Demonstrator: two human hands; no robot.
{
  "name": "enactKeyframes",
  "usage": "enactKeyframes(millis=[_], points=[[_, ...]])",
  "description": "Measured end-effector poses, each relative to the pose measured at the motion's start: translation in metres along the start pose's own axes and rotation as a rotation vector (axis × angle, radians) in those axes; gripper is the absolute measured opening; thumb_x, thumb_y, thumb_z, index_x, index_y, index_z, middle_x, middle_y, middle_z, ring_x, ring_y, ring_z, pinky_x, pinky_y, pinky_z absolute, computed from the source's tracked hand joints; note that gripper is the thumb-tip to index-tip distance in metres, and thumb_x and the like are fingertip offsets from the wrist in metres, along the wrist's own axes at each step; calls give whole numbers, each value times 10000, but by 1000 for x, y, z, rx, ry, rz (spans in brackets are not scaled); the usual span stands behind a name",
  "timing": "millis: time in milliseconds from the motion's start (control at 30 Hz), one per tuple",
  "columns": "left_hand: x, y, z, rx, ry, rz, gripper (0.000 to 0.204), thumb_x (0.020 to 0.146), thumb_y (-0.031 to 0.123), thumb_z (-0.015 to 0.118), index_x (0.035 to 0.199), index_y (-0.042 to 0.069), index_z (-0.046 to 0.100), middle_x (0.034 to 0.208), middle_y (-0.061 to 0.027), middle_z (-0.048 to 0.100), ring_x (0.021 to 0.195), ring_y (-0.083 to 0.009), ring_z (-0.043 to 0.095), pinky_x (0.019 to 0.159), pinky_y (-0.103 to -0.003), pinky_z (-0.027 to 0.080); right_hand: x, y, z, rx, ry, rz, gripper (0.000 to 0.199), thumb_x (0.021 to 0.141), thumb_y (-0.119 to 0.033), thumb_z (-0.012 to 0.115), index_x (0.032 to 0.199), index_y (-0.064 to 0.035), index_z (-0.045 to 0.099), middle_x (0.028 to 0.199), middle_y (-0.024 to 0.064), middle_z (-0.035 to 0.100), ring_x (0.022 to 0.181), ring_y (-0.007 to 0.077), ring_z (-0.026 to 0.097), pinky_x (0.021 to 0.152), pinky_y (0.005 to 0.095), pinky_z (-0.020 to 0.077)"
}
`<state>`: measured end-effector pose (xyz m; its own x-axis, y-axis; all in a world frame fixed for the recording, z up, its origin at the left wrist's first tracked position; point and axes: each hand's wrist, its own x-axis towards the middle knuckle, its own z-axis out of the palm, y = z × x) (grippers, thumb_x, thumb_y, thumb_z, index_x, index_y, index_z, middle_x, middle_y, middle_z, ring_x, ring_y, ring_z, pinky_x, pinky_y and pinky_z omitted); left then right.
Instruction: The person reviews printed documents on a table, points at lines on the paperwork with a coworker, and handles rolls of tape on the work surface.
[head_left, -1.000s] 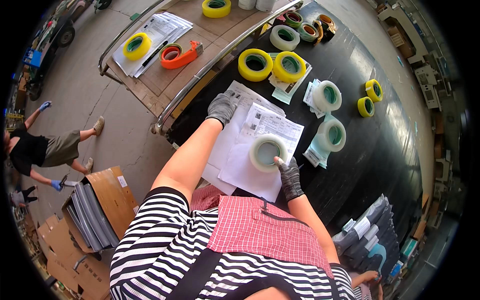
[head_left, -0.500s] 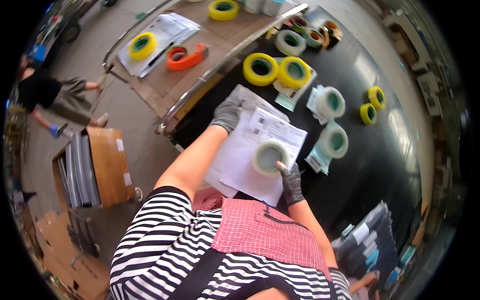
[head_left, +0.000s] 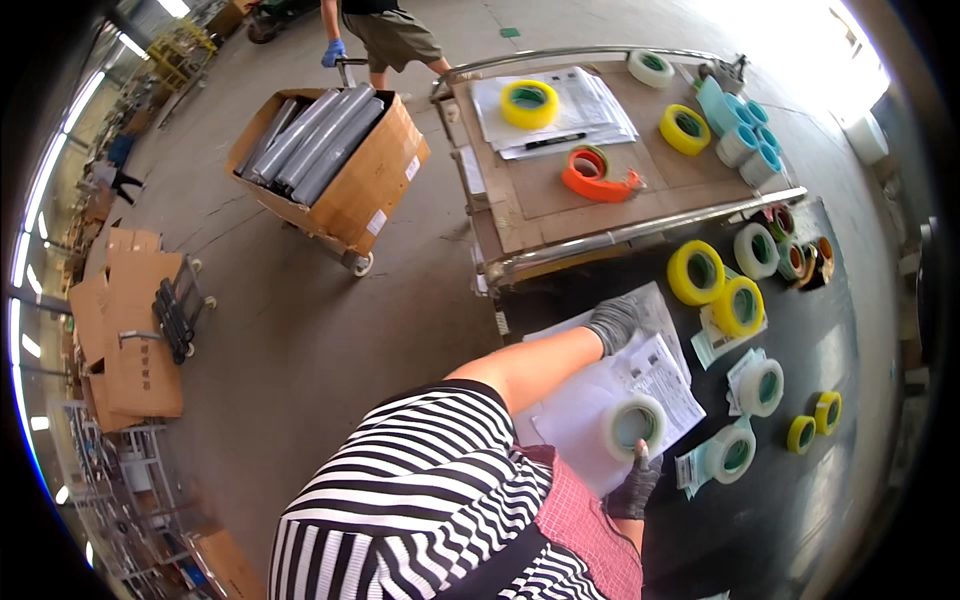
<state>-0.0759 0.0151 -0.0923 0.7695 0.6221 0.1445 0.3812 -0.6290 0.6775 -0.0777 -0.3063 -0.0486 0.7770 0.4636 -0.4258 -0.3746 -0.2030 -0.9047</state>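
My left hand (head_left: 615, 322), in a grey glove with its fingertips mostly hidden, grips the upper edge of several white papers (head_left: 575, 425). A printed sheet (head_left: 660, 385) lies on top of them. On the papers rests a clear tape roll (head_left: 612, 428). My right hand (head_left: 635, 490), also grey-gloved with a bare thumb tip, presses its thumb on the roll's near rim; its other fingers are out of sight at the papers' lower edge. Two more clear tape rolls (head_left: 715, 455) with pale labels lie right of the papers. Beyond are two yellow tape rolls (head_left: 683, 272).
The black tabletop (head_left: 720, 540) carries small yellow rolls (head_left: 826, 412) and brown rolls (head_left: 822, 262). Behind it, a metal-railed cart (head_left: 530, 220) holds papers, tape and an orange tape dispenser (head_left: 600, 187). At left, a person (head_left: 395, 40) holds a trolley with a carton (head_left: 345, 200) of grey rolls.
My view has swung left, so the table and hands appear farther right and the carton trolley shows fully. Both hands stay at the papers, my right thumb still on the clear roll.
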Motion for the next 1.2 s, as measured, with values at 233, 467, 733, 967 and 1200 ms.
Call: enactKeyframes(millis=[233,467,733,967,1200], points=[[3,-4,-35,10,-247,-107,490,944,489,599,1176,62,655,1139,-240,660,1004,-408,653,889,-461,514,3,-2,15,-177,84,-76,549,881,-291,782,1285,10,563,1172,118,657,1055,209,610,928,371,486],[4,17,-44,174,-347,-159,298,919,299,663,1131,89,654,1069,-180,658,1000,-379,647,877,-472,517,-3,-14,11,-198,74,22,563,894,-316,762,1316,-9,552,1196,98,642,1072,175,592,931,340,476],[12,33,-47,97,-305,-342,591,871,306,730,1360,84,484,1179,-225,669,1073,-406,650,915,-481,510,-4,-14,10,-200,101,-22,615,859,-390,794,1266,11,566,1142,155,672,1031,233,636,905,372,507],[11,5,-34,88,-228,-250,521,821,261,797,1235,71,543,1058,-174,705,971,-345,685,875,-404,530,4,0,5,-239,104,-29,641,852,-408,795,1272,16,561,1147,181,676,1040,248,653,904,378,515],[13,12,-59,263,-70,105,436,773,255,836,1108,29,672,1088,-188,684,975,-362,656,862,-404,524,1,-5,9,-247,120,-31,620,847,-381,804,1259,21,571,1126,171,685,1023,240,653,897,375,517]])
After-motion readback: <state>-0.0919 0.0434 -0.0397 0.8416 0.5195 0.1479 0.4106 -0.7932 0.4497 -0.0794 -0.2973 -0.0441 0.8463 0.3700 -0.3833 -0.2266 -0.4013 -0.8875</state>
